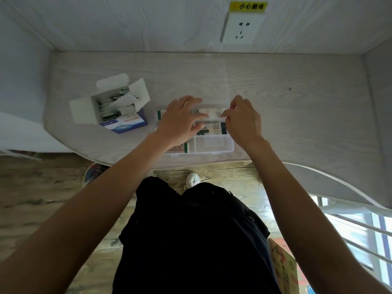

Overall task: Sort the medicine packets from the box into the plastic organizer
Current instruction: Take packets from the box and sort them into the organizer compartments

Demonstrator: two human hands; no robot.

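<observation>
1. Clear plastic organizer [214, 145] sits at the desk's near edge, its lid folded back toward 12 o'clock
2. Left hand [180, 122] lies flat, fingers straight, pressing packets down; right hand [244, 119] pinches a medicine packet [209, 112] by its end
3. Packet's long axis runs 9 to 3 o'clock, over the far right compartment
4. Step in hand looks like seating this packet; next, reach to the open box [114, 105] at 9 o'clock

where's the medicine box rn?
Head view: the open white-and-blue cardboard box sits on the pale wood-grain desk, left of the clear plastic organizer and the left hand.
</observation>
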